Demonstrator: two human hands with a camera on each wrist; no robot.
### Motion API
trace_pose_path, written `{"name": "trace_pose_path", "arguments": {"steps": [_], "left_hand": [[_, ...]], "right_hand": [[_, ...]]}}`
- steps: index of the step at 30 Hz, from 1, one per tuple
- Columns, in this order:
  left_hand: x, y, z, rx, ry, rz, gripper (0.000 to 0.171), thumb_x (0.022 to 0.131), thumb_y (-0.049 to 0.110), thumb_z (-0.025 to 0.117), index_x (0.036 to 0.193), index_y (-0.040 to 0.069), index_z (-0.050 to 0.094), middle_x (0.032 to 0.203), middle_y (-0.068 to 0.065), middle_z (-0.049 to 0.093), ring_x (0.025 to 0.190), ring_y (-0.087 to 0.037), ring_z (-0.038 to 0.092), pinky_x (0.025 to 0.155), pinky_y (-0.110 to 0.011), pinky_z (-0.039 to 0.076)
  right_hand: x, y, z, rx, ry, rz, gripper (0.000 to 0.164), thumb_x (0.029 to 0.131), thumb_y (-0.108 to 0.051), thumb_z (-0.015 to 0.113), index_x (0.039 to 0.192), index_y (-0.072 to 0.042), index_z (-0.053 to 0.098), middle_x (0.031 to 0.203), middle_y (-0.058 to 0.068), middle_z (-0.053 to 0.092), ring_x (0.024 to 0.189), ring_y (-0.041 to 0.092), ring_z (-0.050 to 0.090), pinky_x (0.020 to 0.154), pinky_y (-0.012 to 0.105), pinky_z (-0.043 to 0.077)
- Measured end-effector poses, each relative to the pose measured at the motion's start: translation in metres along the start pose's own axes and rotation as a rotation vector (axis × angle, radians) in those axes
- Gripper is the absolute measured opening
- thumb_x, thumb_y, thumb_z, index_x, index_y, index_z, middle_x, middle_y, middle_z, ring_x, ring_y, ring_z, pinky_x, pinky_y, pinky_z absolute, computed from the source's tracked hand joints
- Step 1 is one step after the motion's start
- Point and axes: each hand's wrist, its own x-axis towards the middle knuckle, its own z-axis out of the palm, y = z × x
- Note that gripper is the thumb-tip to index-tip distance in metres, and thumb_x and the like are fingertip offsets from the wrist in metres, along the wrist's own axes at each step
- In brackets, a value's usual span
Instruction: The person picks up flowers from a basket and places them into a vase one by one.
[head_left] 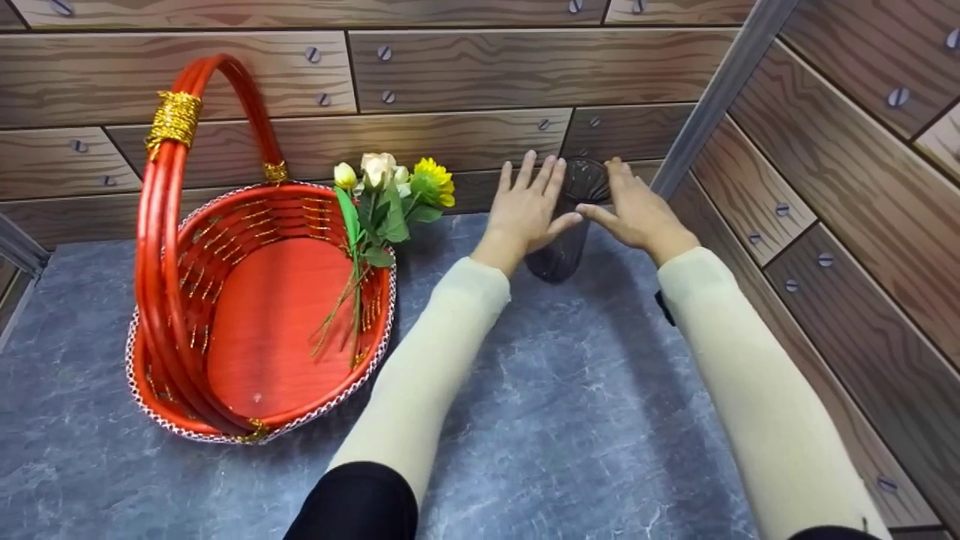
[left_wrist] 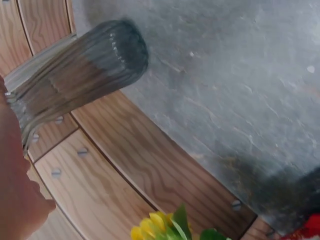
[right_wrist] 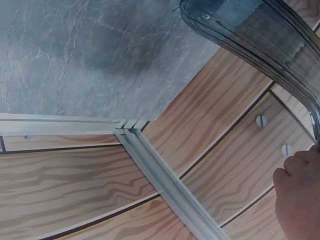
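Observation:
A dark see-through glass vase [head_left: 559, 255] with ribbed sides stands upright near the back right corner of the table. My left hand [head_left: 527, 210] is at the left of its rim, fingers straight and spread. On the other side, my right hand [head_left: 639, 214] has its fingers extended along the rim, and the two thumbs come close together in front. In the left wrist view the ribbed vase [left_wrist: 95, 70] runs up to the left hand [left_wrist: 20, 185]. The right wrist view has the vase [right_wrist: 260, 40] at top right, above the right hand's curved fingers [right_wrist: 295, 167].
A red woven basket [head_left: 262, 315] with a tall handle [head_left: 161, 225] stands left. Over its right rim lean several flowers, including a yellow sunflower [head_left: 433, 182] and a pale rose [head_left: 377, 169]. Wood-patterned walls [head_left: 465, 75] meet at a metal corner strip [head_left: 724, 94].

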Motion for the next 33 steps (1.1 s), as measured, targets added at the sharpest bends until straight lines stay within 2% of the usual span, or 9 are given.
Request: {"name": "trace_pose_path", "arguments": {"steps": [6, 15, 23, 33], "left_hand": [[-0.009, -0.017, -0.003, 0.024, -0.01, 0.016, 0.088, 0.096, 0.073, 0.013, 0.16, 0.017, -0.01, 0.169, 0.002, -0.002, 0.155, -0.027, -0.011, 0.124, -0.053, -0.005], [-0.024, -0.03, -0.003, 0.041, -0.021, 0.015, 0.089, 0.095, 0.074, 0.008, 0.16, 0.017, -0.01, 0.169, 0.0, -0.006, 0.154, -0.027, -0.011, 0.124, -0.052, -0.005], [-0.037, -0.035, 0.001, 0.035, 0.007, 0.036, 0.09, 0.095, 0.074, 0.007, 0.161, 0.013, -0.003, 0.169, -0.004, -0.004, 0.155, -0.026, -0.01, 0.125, -0.048, -0.004], [-0.057, -0.034, 0.005, 0.006, 0.048, 0.039, 0.089, 0.097, 0.072, 0.009, 0.161, 0.01, 0.008, 0.169, -0.007, 0.001, 0.155, -0.027, -0.006, 0.126, -0.047, -0.001]], "right_hand": [[-0.005, -0.011, 0.004, 0.002, -0.008, -0.063, 0.108, 0.094, -0.072, 0.042, 0.157, 0.005, 0.0, 0.164, 0.027, 0.001, 0.151, 0.045, 0.007, 0.122, 0.057, 0.012], [-0.013, -0.022, 0.013, 0.005, 0.015, -0.147, 0.105, 0.095, -0.068, 0.046, 0.158, 0.003, 0.003, 0.165, 0.025, -0.001, 0.153, 0.04, 0.003, 0.124, 0.051, 0.008], [-0.02, -0.034, 0.018, 0.002, 0.01, -0.181, 0.104, 0.095, -0.068, 0.045, 0.158, 0.004, 0.004, 0.165, 0.023, -0.001, 0.154, 0.036, -0.001, 0.125, 0.049, 0.006], [-0.032, -0.044, 0.022, 0.006, 0.023, -0.209, 0.103, 0.095, -0.066, 0.047, 0.157, 0.005, 0.006, 0.165, 0.025, 0.0, 0.153, 0.04, 0.003, 0.125, 0.05, 0.007]]}}
